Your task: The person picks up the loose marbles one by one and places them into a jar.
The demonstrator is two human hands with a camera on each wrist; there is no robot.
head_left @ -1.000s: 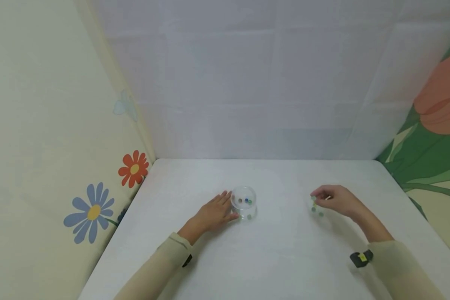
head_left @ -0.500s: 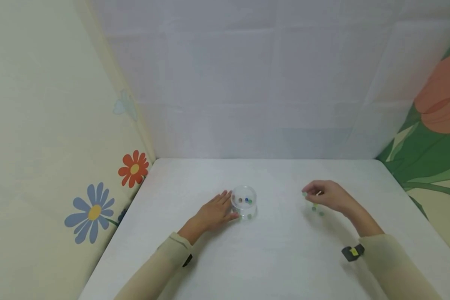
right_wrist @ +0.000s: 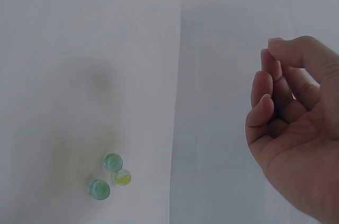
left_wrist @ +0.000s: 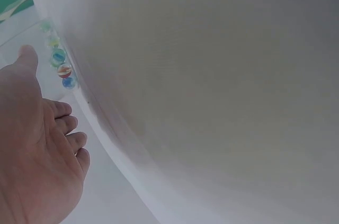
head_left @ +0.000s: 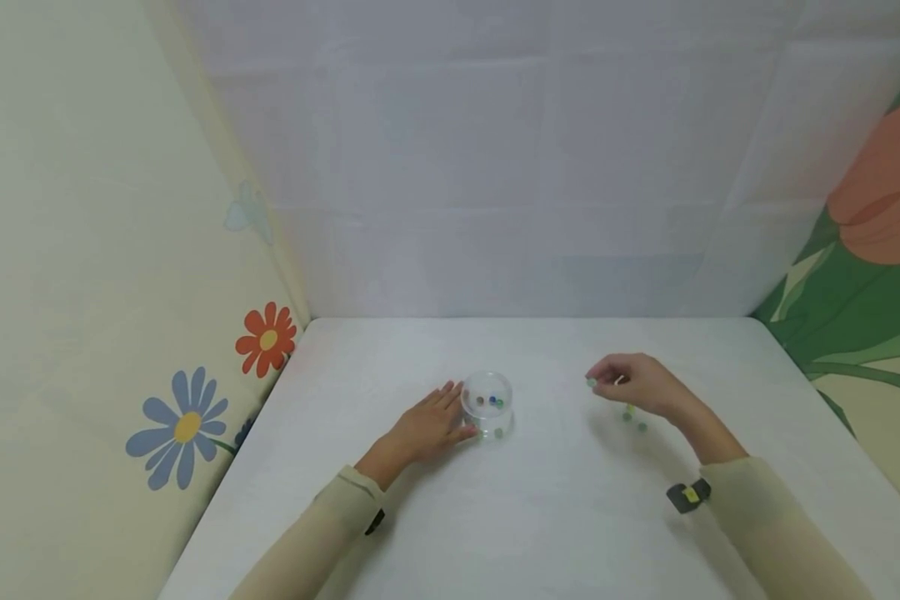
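A clear round cup (head_left: 487, 400) stands on the white table with several coloured marbles (left_wrist: 58, 57) inside at its bottom. My left hand (head_left: 430, 427) lies beside it, fingers straight, the fingertips and thumb right at the cup's left side. To the right, my right hand (head_left: 636, 385) is raised over the table and pinches a green marble (head_left: 592, 382) between thumb and fingertips; in the right wrist view the fingers hide that marble. Below this hand lie two green marbles (right_wrist: 99, 189) and a yellow marble (right_wrist: 122, 177), close together on the table.
The white table (head_left: 540, 517) reaches back to a hanging white cloth (head_left: 435, 167). A wall with painted flowers (head_left: 187, 427) stands on the left, and a big painted tulip (head_left: 885, 183) is on the right.
My right hand has lifted the green marble from beside the other marbles and moved left and slightly up toward the cup. The left hand and the cup have stayed in place.
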